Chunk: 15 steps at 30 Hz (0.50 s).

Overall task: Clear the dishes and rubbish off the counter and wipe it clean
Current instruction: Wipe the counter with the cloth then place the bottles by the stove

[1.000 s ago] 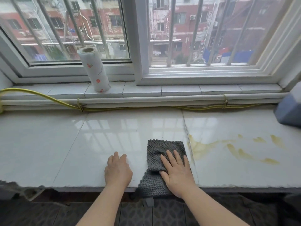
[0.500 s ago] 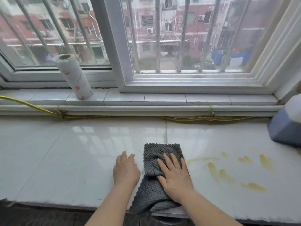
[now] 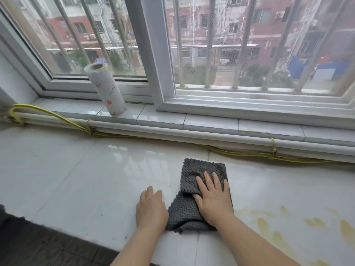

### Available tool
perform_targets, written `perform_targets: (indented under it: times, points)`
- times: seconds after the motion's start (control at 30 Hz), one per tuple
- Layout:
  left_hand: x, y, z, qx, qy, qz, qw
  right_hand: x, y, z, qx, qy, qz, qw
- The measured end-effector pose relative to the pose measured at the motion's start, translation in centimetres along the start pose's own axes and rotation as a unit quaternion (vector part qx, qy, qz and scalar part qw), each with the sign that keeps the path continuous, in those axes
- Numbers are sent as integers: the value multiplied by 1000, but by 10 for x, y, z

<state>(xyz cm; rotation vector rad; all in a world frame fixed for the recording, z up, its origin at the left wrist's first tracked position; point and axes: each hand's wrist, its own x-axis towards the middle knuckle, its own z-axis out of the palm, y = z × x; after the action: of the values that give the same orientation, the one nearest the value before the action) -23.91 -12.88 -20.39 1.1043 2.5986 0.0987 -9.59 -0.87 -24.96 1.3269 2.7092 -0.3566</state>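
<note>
Cloth [image 3: 199, 172] has slid fully onto counter [image 3: 76, 179] under flat, released right grip [image 3: 213, 200]; left grip [image 3: 150, 208] likewise released

Soft, even daylight comes in through the window [image 3: 151, 54] at the back, bright but without hard sun. The glossy tabletop [image 3: 76, 179] throws back pale, smeared glare of the panes across its middle. Only faint, soft-edged shadows lie under the left hand [image 3: 150, 210] and the right hand [image 3: 214, 200]. The floor [image 3: 28, 246] at lower left is dim. Near things are sharp, down to the weave of the cloth [image 3: 201, 169]; the buildings [image 3: 221, 31] outside look hazy. The wide lens bows the bars [image 3: 209, 45] and the sill [image 3: 211, 123] toward the edges.
</note>
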Motion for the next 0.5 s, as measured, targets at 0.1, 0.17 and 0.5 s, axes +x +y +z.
perform_targets:
  times: [0.1, 0.17, 0.5]
  points:
    - [10, 15, -1, 0, -5, 30, 1000, -2, 5, 1, -1, 9, 17, 1000]
    - [16, 25, -2, 1, -11, 48, 999, -6, 15, -1, 0, 14, 47, 999]
    - [47, 50, -1, 6, -41, 132, 990, -23, 46, -9, 1, 21, 223, 975]
